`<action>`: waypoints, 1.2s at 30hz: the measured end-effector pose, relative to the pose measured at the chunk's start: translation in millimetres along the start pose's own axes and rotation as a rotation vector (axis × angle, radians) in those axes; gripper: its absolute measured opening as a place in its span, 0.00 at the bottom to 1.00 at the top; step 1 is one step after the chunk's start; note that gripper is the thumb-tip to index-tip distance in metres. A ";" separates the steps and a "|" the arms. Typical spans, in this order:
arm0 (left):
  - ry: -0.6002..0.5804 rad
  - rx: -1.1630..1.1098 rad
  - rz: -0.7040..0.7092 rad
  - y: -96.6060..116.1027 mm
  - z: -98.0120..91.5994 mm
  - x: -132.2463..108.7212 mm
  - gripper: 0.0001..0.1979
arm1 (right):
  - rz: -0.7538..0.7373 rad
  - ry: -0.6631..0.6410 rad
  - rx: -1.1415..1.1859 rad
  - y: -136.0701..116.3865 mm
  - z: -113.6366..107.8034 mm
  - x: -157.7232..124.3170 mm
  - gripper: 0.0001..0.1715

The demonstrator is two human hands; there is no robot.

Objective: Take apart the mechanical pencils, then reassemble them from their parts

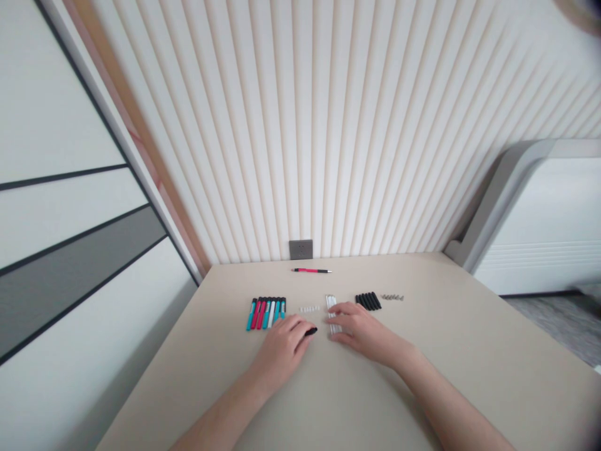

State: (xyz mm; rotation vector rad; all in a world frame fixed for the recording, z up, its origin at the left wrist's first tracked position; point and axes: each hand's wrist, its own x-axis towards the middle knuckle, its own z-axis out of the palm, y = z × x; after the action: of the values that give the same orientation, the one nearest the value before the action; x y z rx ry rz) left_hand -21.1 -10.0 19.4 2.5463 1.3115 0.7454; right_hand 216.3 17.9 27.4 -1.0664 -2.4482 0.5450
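My left hand (282, 347) is closed around a pen part whose black end (310, 331) sticks out past the fingertips. The rest of that part is hidden in the hand. My right hand (354, 326) reaches over a row of thin white pen refills (331, 302), its fingers apart and its fingertips at the refills. Between the hands, a little farther back, lies a short row of small clear or white pieces (309, 309). Beyond my left hand, several pen barrels (261, 313) in teal, red and white with black ends lie side by side.
A red and black pen (312, 270) lies near the back of the table (225, 401). To the right are several black pen grips (369, 300) and small metal springs or tips (392, 297). A ribbed wall with a dark socket (301, 249) stands behind.
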 end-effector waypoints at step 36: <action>0.246 -0.113 0.071 -14.2 -4.0 1.4 0.05 | 0.311 0.147 0.631 -23.2 42.4 17.1 0.11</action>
State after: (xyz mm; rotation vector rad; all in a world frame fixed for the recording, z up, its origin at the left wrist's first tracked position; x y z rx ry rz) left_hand -32.6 -0.7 18.0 2.4842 1.2108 1.1436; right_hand 170.2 8.2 7.1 -1.1489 -1.7898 1.1907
